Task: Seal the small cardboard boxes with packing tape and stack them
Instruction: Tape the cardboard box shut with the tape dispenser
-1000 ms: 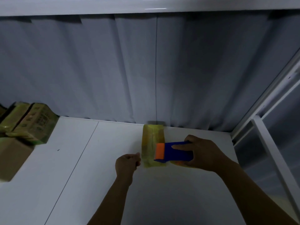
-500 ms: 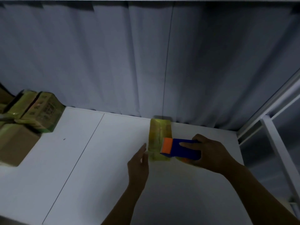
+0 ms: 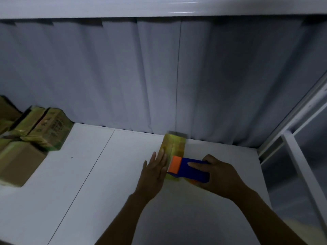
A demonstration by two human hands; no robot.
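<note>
White table [image 3: 109, 183], grey curtain [image 3: 106, 76] behind. Far left, stack [image 3: 44, 128] of taped boxes. Centre, against the curtain, one box [image 3: 174, 144] wrapped in yellowish tape. Right hand [image 3: 219, 175] clamped round the dispenser [image 3: 187, 169], orange end on the box's near part. Left hand [image 3: 154, 171] flat and spread wide against the box's left side. Likely mid-sealing; next, probably cutting the tape, then carrying the box to the stack. Half a second back, left hand narrower; a second back, fisted.
</note>
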